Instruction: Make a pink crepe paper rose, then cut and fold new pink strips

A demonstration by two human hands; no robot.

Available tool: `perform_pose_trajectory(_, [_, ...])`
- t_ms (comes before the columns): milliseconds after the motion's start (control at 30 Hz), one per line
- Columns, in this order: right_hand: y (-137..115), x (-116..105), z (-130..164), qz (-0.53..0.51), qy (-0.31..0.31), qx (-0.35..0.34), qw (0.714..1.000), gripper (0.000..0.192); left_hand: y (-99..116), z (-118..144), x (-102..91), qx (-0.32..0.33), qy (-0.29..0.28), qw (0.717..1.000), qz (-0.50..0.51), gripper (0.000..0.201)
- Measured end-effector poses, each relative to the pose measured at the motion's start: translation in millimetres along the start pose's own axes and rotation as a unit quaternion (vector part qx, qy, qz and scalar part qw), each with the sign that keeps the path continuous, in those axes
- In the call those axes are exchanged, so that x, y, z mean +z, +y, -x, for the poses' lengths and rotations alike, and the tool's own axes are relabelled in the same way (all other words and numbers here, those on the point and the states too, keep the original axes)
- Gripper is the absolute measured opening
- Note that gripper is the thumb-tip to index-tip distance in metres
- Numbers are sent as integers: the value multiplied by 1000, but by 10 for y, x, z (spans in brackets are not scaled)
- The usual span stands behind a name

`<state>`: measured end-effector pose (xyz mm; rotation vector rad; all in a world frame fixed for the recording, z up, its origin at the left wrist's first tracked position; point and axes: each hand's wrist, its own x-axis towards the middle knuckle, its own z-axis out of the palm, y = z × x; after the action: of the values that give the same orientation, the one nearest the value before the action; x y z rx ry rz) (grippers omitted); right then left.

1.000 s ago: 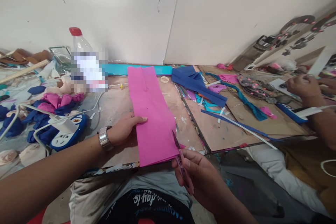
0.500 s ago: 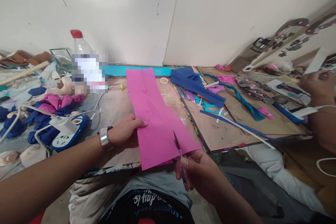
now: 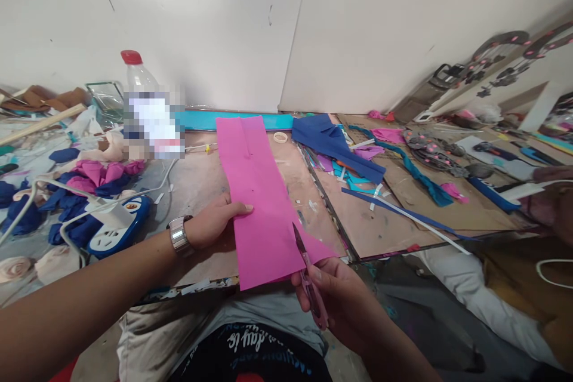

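At bench front edge: long pink sheet (image 3: 257,191) lying flat on board (image 3: 197,185), near end overhanging toward lap. Left hand (image 3: 210,224) gripping sheet's left edge, thumb on top. Right hand (image 3: 344,301) closed around pink-handled scissors (image 3: 308,277), blades partly into sheet's lower right edge. Blue power strip (image 3: 114,227) left of wrist; bottle (image 3: 143,104) behind; blue fabric (image 3: 331,143) beyond right.

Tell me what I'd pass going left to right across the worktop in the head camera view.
Blue power strip → plastic bottle → left hand holding the pink sheet → scissors in the right hand → dark blue sheet → teal strip.
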<state>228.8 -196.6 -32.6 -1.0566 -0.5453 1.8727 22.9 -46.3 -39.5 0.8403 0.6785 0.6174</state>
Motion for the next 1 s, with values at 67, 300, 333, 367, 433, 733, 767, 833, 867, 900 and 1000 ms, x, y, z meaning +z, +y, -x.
perform_pose_trajectory(67, [14,8,3,-4,-5,-4,1000,41,-8,-15,-27,-11,-1,1000,-15,22])
perform_pose_trajectory(300, [41,24,26,-7,-12,-4,1000,39,6,-17,-30,-11,-6,999,-30,22])
perform_pose_trajectory(333, [43,24,27,-7,-12,-4,1000,39,9,-13,-23,-12,-5,1000,-29,22])
perform_pose_trajectory(367, [45,25,27,-7,-12,-4,1000,39,12,-10,-16,-13,-2,1000,-27,22])
perform_pose_trajectory(433, [47,29,23,-6,-12,-5,1000,40,13,-7,-9,-12,0,1000,-25,23])
perform_pose_trajectory(733, [63,19,7,-8,-10,-10,1000,38,-1,-27,-40,-12,-1,999,-32,26])
perform_pose_trajectory(767, [66,19,7,-7,-8,-9,1000,38,-2,-29,-44,-10,-1,999,-38,27])
perform_pose_trajectory(833, [68,23,7,-6,-5,-6,1000,39,-2,-30,-48,-5,1,999,-48,26])
perform_pose_trajectory(867, [68,27,8,-5,-4,-7,1000,39,-1,-30,-47,-5,1,999,-48,25])
perform_pose_trajectory(900, [66,33,8,-5,-3,-7,1000,39,1,-28,-43,-6,1,999,-44,25])
perform_pose_trajectory(1000, [62,47,9,-8,1,-1,1000,40,8,-23,-25,-22,-10,1000,-9,25])
